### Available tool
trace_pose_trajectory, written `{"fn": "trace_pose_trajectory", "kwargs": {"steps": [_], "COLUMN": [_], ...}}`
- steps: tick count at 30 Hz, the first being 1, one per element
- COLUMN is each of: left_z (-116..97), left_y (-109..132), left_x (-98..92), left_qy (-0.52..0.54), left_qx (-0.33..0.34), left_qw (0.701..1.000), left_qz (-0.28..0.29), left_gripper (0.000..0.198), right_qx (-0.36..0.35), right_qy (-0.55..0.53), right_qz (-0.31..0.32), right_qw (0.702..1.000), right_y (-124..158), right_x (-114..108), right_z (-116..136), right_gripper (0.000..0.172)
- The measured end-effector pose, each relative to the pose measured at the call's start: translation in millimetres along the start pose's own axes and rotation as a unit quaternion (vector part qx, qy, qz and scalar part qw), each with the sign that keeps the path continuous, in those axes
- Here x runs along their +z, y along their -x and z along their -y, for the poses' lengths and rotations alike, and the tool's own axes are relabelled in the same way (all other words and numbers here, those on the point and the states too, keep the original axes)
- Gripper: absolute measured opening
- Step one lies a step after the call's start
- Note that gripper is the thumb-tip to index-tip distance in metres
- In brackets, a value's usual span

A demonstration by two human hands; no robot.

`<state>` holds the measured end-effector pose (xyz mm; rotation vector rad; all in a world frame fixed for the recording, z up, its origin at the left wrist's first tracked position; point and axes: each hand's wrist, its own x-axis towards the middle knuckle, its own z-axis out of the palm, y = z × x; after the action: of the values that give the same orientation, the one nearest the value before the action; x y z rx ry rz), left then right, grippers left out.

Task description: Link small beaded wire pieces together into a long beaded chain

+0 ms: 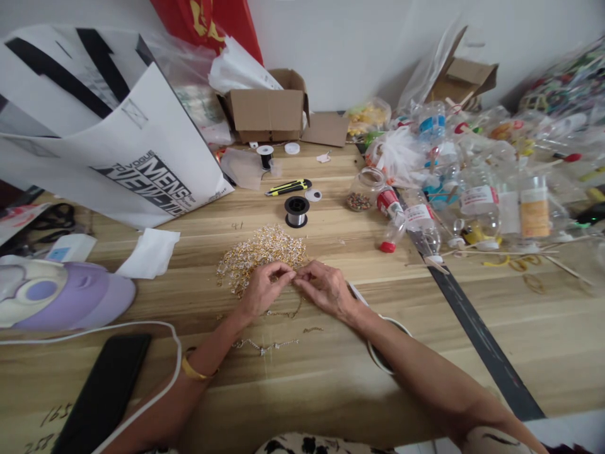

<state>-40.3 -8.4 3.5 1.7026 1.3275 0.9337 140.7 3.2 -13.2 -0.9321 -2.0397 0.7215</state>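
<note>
My left hand [265, 289] and my right hand [327, 289] meet fingertip to fingertip just above the table, each in a pinch. From beneath the right fingers a thin gold-coloured chain [286, 314] trails down to the tabletop. What sits between the left fingertips is too small to make out. Behind the left hand spreads a pile of small gold and clear beads or charms [262, 249]. Nearer to me lie a chain with clear charms [265, 347] and a short piece of gold chain [312, 330].
Beyond the pile stand a wire spool [296, 212], a yellow-black utility knife [287, 187] and a black thread spool [265, 157]. Plastic bottles [479, 202] crowd the right. At left are a white bag [155, 157], a purple device [89, 293] and a black phone [106, 391].
</note>
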Motion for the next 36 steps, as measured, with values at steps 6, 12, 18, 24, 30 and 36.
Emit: {"fn": "trace_pose_trajectory", "kwargs": {"steps": [6,12,18,24,30,36], "left_z": [1.7,-2.5,-2.7,-3.6,-1.5,1.1], "left_y": [0.4,0.7,0.7,1.1,1.0,0.8], "left_x": [-0.2,-0.5,-0.4,-0.2,0.3,-0.2], "left_qy": [0.001,-0.023,-0.026,-0.025,-0.022,-0.021], "left_qx": [0.009,0.025,0.027,0.030,0.036,0.036], "left_qw": [1.000,0.999,0.999,0.999,0.999,0.999], "left_qz": [-0.005,0.000,0.001,-0.003,-0.010,-0.012], "left_gripper": [0.015,0.015,0.015,0.015,0.015,0.014], "right_qx": [0.050,0.008,-0.007,0.017,0.045,0.039], "right_qy": [-0.043,-0.050,-0.028,-0.057,-0.073,-0.051], "right_qz": [-0.007,0.002,0.000,0.009,0.011,0.038], "right_qw": [0.998,0.999,1.000,0.998,0.996,0.997], "right_y": [1.1,1.8,1.1,-0.1,-2.2,-2.4], "right_x": [0.0,2.7,2.9,1.0,0.2,-0.8], "right_z": [-2.0,-4.4,-4.8,-1.7,-0.5,-4.1], "right_gripper": [0.018,0.017,0.016,0.015,0.009,0.008]}}
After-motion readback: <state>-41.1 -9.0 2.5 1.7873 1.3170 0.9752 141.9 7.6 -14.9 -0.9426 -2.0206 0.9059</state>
